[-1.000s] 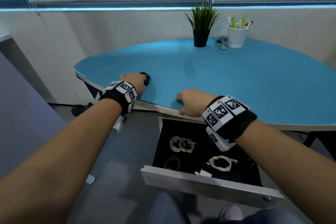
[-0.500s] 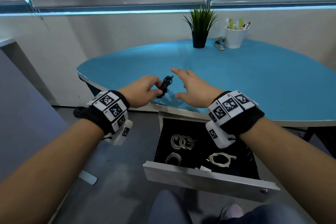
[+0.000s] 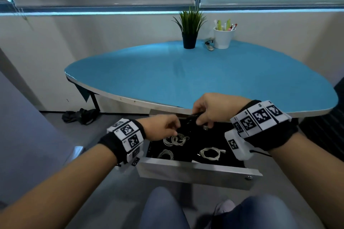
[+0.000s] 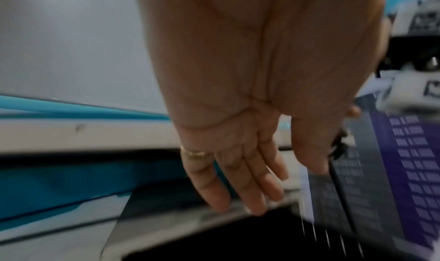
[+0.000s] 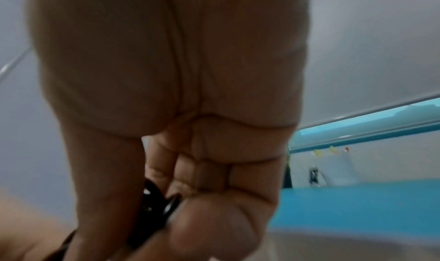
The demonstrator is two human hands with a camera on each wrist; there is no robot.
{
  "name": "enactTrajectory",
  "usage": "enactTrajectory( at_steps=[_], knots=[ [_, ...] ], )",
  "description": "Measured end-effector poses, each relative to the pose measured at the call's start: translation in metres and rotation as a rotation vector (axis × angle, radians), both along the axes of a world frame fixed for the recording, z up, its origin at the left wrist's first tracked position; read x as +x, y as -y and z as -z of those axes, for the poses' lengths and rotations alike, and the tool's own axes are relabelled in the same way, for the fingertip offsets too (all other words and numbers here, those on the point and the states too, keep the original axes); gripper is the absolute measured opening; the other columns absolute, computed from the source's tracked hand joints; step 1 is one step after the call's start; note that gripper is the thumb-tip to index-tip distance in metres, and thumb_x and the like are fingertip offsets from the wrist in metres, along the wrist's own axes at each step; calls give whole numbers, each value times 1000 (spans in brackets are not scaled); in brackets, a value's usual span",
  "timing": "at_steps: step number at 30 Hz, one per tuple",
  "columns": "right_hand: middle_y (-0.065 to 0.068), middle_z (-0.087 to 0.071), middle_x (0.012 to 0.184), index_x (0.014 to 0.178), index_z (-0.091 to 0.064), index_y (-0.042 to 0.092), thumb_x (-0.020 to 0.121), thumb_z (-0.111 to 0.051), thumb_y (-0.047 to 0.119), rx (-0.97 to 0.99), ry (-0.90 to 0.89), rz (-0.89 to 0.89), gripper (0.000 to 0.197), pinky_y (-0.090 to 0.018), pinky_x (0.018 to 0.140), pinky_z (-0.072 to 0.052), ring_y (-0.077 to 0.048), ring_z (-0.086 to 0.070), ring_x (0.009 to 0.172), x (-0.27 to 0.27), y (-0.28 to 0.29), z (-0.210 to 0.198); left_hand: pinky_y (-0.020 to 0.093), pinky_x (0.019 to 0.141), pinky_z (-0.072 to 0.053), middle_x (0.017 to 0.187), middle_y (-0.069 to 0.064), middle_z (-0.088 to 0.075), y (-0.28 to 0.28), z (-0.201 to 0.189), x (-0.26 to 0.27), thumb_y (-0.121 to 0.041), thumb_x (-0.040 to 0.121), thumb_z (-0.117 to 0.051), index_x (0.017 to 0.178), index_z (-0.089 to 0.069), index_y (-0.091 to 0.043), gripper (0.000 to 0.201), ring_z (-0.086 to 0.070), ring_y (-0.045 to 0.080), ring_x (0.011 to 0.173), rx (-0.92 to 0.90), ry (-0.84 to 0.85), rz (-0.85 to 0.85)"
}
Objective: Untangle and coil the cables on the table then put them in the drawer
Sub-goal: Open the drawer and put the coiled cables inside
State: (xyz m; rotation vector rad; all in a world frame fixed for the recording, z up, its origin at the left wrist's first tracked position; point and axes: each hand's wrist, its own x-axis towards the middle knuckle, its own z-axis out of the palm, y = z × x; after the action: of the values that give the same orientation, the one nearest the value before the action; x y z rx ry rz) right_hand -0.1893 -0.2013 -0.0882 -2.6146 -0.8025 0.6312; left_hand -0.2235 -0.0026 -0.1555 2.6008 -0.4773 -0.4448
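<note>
A black coiled cable (image 3: pixel 193 117) hangs over the back of the open drawer (image 3: pixel 195 173), pinched between the thumb and fingers of my right hand (image 3: pixel 200 121). The right wrist view shows that pinch on the black cable (image 5: pixel 157 199) by my right hand (image 5: pixel 161 208) close up. My left hand (image 3: pixel 175 128) hovers just left of it above the drawer. In the left wrist view the left hand (image 4: pixel 273 186) has its fingers nearly straight and holds nothing, with the black cable (image 4: pixel 338 148) beside the thumb. Three white coiled cables (image 3: pixel 176 139) lie on the drawer's black floor.
The blue table (image 3: pixel 186 76) runs above and behind the drawer, its metal edge right over my hands. At its far side stand a potted plant (image 3: pixel 189 29), a white pen cup (image 3: pixel 223 38) and a small metal object (image 3: pixel 209 45). My knees are below the drawer front.
Both hands came back from the tabletop and down over the open drawer. The black cable passed from my left hand to my right hand.
</note>
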Motion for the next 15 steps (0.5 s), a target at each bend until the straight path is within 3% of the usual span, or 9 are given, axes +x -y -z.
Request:
enactTrajectory(
  at_steps=[2,4,10,13,15],
  knots=[
    [2,-69,72,79,-60,25,81,-66,14,-91,-48,11,13,-19,53,-44,-7,-64,53,-1,7,18,29,89,-45,115,5,-63,7,20,0,-25,90,-57,117,-56,-14,29,-58,20,104,186,-99,32],
    [1,-68,71,81,-60,26,82,-65,13,-169,-62,60,13,-19,52,-45,-10,-65,56,0,15,38,30,92,-43,122,6,-60,14,38,-2,-31,92,-54,123,-56,-12,37,-55,24,113,335,-184,66],
    [-2,-68,73,107,-61,20,86,-57,14,-317,-76,253,22,-27,65,-54,-17,-63,61,14,42,84,32,91,-48,109,6,-69,22,65,1,-35,85,-64,105,-71,-12,32,-61,22,104,418,-273,81],
    [-5,-70,101,113,-64,14,87,-49,16,-446,-7,202,30,-29,75,-52,-21,-66,87,29,49,100,32,90,-48,109,7,-68,27,71,7,-34,81,-69,106,-70,-8,36,-60,22,101,484,-285,127],
    [-6,-66,114,116,-63,13,88,-45,15,-484,11,176,33,-29,84,-50,-23,-62,101,36,49,107,31,79,-48,98,8,-68,30,72,12,-31,79,-71,100,-70,-5,34,-59,20,88,491,-313,146]
  ],
)
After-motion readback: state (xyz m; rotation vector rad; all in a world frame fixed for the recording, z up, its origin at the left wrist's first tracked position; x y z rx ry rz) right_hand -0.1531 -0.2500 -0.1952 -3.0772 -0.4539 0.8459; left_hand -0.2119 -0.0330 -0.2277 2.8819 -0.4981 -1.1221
